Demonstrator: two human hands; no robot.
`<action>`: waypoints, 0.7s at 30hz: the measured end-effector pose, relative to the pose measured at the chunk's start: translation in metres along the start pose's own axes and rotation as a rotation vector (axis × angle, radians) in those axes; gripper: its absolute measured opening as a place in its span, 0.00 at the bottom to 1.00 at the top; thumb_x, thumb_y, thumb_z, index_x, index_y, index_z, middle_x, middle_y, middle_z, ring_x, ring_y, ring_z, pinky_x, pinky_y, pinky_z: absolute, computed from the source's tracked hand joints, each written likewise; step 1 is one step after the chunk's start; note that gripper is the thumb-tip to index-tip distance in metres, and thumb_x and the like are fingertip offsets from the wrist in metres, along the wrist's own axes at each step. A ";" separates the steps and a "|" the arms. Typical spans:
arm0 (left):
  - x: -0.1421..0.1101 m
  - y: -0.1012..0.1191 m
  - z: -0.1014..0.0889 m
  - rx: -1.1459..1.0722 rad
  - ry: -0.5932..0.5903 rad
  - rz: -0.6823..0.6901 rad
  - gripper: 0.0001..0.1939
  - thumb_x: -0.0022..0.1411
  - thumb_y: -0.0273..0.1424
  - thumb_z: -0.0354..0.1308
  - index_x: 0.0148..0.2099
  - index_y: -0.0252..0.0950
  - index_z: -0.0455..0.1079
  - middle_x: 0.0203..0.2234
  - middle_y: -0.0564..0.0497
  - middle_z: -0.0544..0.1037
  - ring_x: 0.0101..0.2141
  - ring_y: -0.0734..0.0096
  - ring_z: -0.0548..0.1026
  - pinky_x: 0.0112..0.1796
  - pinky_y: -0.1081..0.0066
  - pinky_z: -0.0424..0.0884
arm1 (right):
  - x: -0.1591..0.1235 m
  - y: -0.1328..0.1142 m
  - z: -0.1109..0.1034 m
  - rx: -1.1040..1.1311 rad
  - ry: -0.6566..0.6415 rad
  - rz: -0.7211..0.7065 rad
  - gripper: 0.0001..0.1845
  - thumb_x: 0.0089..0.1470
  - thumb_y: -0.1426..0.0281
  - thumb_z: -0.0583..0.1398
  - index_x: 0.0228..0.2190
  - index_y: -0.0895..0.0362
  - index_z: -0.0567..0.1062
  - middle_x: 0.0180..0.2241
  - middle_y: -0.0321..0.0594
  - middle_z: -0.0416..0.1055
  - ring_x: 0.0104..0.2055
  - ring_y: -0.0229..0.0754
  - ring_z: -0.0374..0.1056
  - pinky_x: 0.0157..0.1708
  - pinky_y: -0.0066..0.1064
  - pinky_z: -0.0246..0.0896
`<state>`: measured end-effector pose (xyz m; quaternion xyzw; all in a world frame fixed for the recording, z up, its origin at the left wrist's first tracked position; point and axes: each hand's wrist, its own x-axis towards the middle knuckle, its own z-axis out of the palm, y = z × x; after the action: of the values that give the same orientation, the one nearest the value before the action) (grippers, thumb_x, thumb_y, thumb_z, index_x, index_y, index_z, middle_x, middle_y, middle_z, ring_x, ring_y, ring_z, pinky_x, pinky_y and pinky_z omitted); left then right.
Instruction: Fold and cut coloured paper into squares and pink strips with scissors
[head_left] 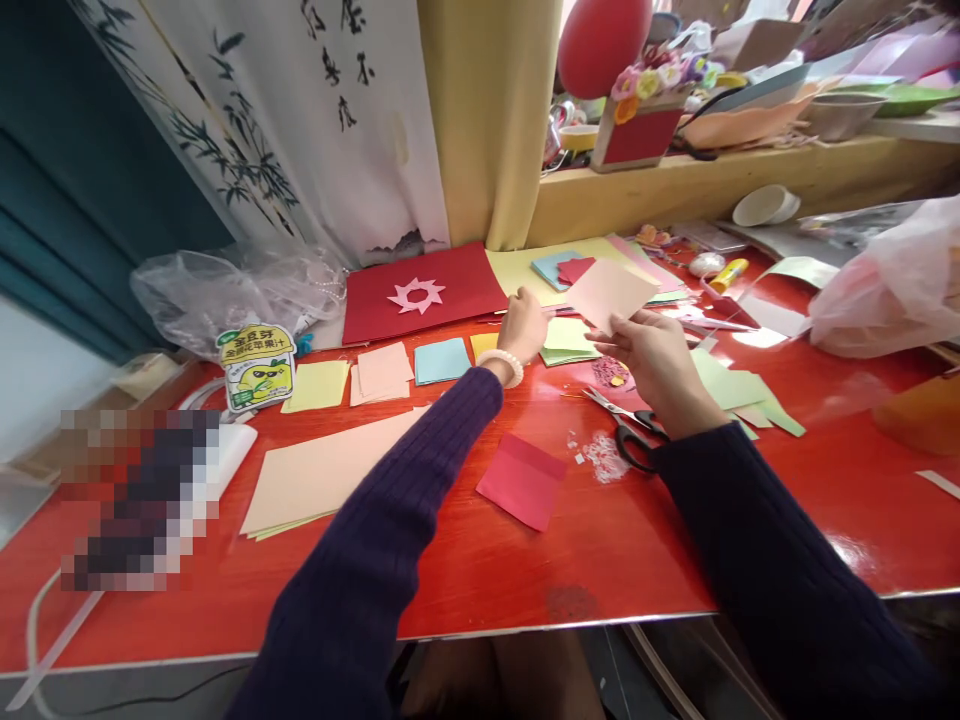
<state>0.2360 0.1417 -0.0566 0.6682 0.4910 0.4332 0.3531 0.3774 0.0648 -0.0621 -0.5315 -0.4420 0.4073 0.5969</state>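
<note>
My right hand (651, 362) pinches a pale pink paper square (611, 293) by its lower edge, lifted above the table. With its fingers curled, my left hand (523, 325) is beside a pale green and yellow paper stack (568, 338); its fingertips point away, so what it holds, if anything, is hidden. A bead bracelet (507, 364) circles that wrist. Black-handled scissors (628, 418) lie below my right hand, close to a heap of clear bits (604, 457). Between my forearms rests a red paper square (523, 481) with a crease near its top.
Yellow (316, 386), pink (381, 373) and blue (442, 360) paper stacks line the left side. Larger peach sheets (322, 470) lie in front. A pink folded star (416, 295) sits on red card (360, 310). Green scraps (739, 390) and a plastic bag (892, 280) occupy the right.
</note>
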 end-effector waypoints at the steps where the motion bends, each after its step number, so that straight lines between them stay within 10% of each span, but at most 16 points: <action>1: 0.000 0.005 -0.006 0.002 0.007 0.004 0.08 0.60 0.29 0.57 0.30 0.35 0.61 0.33 0.41 0.73 0.38 0.62 0.73 0.37 0.66 0.67 | -0.003 -0.002 0.004 0.000 -0.018 0.012 0.07 0.52 0.68 0.61 0.24 0.56 0.69 0.24 0.39 0.71 0.27 0.39 0.73 0.28 0.29 0.71; 21: -0.058 -0.013 -0.066 -0.210 0.014 -0.008 0.09 0.60 0.31 0.57 0.32 0.38 0.60 0.19 0.59 0.63 0.16 0.82 0.61 0.19 0.77 0.56 | -0.029 0.010 0.041 -0.038 -0.341 0.003 0.20 0.50 0.52 0.61 0.26 0.58 0.69 0.23 0.39 0.72 0.20 0.33 0.68 0.20 0.25 0.66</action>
<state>0.1619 0.0925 -0.0565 0.6226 0.4481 0.4856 0.4192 0.3299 0.0489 -0.0731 -0.4666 -0.5435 0.4841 0.5025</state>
